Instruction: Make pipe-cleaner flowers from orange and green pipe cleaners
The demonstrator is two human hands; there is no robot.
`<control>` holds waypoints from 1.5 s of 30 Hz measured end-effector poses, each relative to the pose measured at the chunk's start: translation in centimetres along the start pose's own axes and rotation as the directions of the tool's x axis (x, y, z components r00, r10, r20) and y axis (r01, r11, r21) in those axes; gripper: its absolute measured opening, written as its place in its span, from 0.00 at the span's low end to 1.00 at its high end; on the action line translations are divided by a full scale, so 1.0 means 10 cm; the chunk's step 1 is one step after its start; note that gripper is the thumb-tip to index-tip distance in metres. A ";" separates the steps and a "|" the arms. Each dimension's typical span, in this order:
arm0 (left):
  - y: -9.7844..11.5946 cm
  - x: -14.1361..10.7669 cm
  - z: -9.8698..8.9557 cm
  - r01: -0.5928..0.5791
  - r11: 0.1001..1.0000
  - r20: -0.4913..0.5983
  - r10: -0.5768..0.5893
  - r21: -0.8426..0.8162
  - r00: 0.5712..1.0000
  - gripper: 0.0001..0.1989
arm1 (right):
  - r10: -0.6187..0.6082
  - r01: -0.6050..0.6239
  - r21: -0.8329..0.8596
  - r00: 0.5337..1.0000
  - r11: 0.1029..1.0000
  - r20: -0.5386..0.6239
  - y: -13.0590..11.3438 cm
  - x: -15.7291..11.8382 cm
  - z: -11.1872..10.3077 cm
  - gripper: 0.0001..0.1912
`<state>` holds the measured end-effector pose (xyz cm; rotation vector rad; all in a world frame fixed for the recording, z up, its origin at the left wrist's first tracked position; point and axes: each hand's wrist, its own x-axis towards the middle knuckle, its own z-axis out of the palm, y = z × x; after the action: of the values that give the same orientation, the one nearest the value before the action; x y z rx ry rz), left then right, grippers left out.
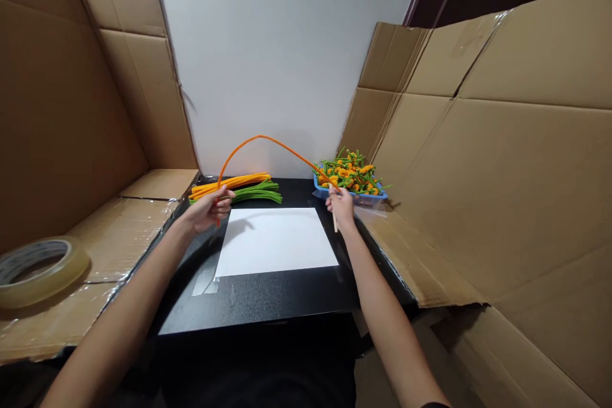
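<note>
An orange pipe cleaner [261, 136] arches up between my two hands above a white sheet of paper [282, 239]. My left hand [209, 209] is closed on one end, and a short bit of it pokes out below the fingers. My right hand [341, 206] pinches the other end together with a thin pale wooden stick [335, 223], which sticks out downward. Behind my left hand lie a bundle of orange pipe cleaners [248, 178] and a bundle of green pipe cleaners [261, 192].
A blue basket [351, 196] heaped with twisted orange-and-green pipe cleaner pieces [349, 172] stands at the back right of the black table [287, 299]. A roll of clear tape [71, 268] lies on cardboard at left. Cardboard walls [526, 172] flank both sides; clear tape [205, 285] holds the paper's corner.
</note>
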<state>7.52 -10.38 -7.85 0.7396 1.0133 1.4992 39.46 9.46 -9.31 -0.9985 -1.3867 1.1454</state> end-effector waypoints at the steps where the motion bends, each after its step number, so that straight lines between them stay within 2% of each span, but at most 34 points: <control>1: -0.07 0.00 0.15 0.002 0.998 0.046 0.001 -0.066 0.999 0.15 | 0.030 -0.030 -0.005 0.995 1.000 0.091 0.00 -0.09 0.12 0.18; 2: -0.16 0.01 0.29 -0.002 0.993 0.075 0.011 -0.121 0.997 0.17 | 0.048 -0.047 -0.010 0.983 0.999 0.175 0.00 -0.19 0.25 0.19; 3: -0.25 0.02 0.42 -0.022 0.986 0.089 0.037 -0.168 0.995 0.19 | 0.060 -0.060 -0.010 0.940 0.998 0.335 0.00 -0.31 0.37 0.19; 4: -0.33 0.03 0.52 -0.054 0.978 0.085 0.072 -0.200 0.994 0.20 | 0.062 -0.070 -0.001 0.883 0.998 0.465 0.00 -0.42 0.47 0.20; 6: -0.48 0.04 0.66 -0.146 0.962 0.044 0.160 -0.229 0.986 0.21 | 0.082 -0.112 0.007 0.765 0.994 0.639 -0.01 -0.64 0.64 0.20; 8: -0.56 0.05 0.73 -0.234 0.946 0.009 0.242 -0.225 0.970 0.22 | 0.069 -0.075 -0.022 0.703 0.997 0.708 -0.01 -0.80 0.73 0.18; 13: -0.56 0.02 0.77 -0.347 0.919 -0.016 0.350 -0.187 0.937 0.24 | 0.000 0.201 -0.147 0.590 0.969 0.807 0.02 -0.95 0.75 0.14; 14: -0.56 0.02 0.77 -0.357 0.918 -0.014 0.360 -0.171 0.933 0.23 | -0.016 0.233 -0.146 0.578 0.962 0.816 0.01 -0.96 0.75 0.14; 18: -0.59 0.01 0.77 -0.371 0.928 0.057 0.372 -0.036 0.926 0.24 | -0.116 0.370 -0.143 0.596 0.918 0.795 -0.03 -0.96 0.76 0.12; 20: -0.63 0.02 0.75 -0.361 0.931 0.106 0.354 0.050 0.929 0.26 | -0.146 0.417 -0.142 0.587 0.898 0.796 -0.06 -0.96 0.76 0.10; 24: -0.68 0.04 0.71 -0.313 0.921 0.142 0.286 0.231 0.948 0.30 | -0.133 0.453 -0.146 0.528 0.880 0.839 -0.08 -0.95 0.73 0.12; 27: -0.66 0.04 0.69 -0.300 0.905 0.139 0.270 0.301 0.953 0.30 | -0.106 0.513 -0.191 0.494 0.836 0.863 -0.07 -0.93 0.69 0.09; 31: -0.61 0.03 0.68 -0.313 0.911 0.124 0.290 0.268 0.949 0.30 | -0.116 0.599 -0.252 0.507 0.760 0.854 -0.09 -0.87 0.61 0.12; 33: -0.59 0.03 0.67 -0.318 0.914 0.120 0.297 0.251 0.947 0.30 | -0.117 0.589 -0.240 0.503 0.772 0.857 -0.11 -0.85 0.59 0.10; 36: -0.59 0.03 0.67 -0.314 0.911 0.138 0.286 0.267 0.948 0.29 | -0.088 0.542 -0.218 0.482 0.812 0.872 -0.14 -0.88 0.58 0.14; 39: -0.61 0.04 0.66 -0.304 0.902 0.163 0.265 0.307 0.950 0.30 | -0.068 0.601 -0.279 0.489 0.749 0.870 -0.17 -0.90 0.60 0.15; 42: -0.62 0.05 0.64 -0.297 0.891 0.164 0.254 0.344 0.953 0.30 | -0.045 0.676 -0.445 0.576 0.587 0.816 -0.21 -0.89 0.58 0.19; 45: -0.62 0.06 0.62 -0.297 0.886 0.141 0.264 0.355 0.954 0.31 | -0.048 0.635 -0.638 0.724 0.435 0.688 -0.24 -0.83 0.51 0.20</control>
<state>15.62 -8.50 -10.78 1.2610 1.1770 1.5164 35.39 0.28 -8.72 -0.9001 -2.7071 0.3224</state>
